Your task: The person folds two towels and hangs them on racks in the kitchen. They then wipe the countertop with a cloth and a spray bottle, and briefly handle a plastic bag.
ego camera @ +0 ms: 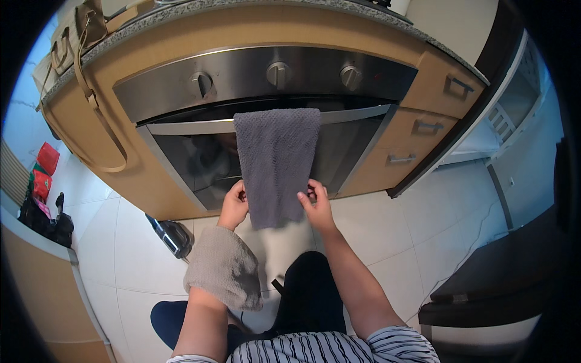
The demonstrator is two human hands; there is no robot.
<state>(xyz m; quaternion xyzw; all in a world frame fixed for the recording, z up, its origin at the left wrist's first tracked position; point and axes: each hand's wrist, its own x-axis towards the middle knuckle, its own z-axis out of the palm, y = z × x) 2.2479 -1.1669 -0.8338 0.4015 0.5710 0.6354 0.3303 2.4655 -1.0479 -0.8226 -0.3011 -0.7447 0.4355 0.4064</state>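
A dark grey terry towel (278,154) hangs folded over the metal oven handle (195,127), its lower end loose below the door. My left hand (234,206) is at the towel's left edge, fingertips curled in and partly hidden. At the right edge, my right hand (320,206) has its thumb over the cloth and its fingers bent beside it. A beige towel (222,267) is draped around my left forearm. Behind the grey towel stands the oven's dark glass door (206,156), below a steel panel (240,81) with three knobs.
A handbag (68,45) sits on the granite countertop (218,5), its strap (106,129) dangling down the cabinet. A dark handheld appliance (172,238) lies on the tiled floor at left. Drawers (426,127) flank the oven. Dark furniture (494,272) and a cable (458,267) are at right.
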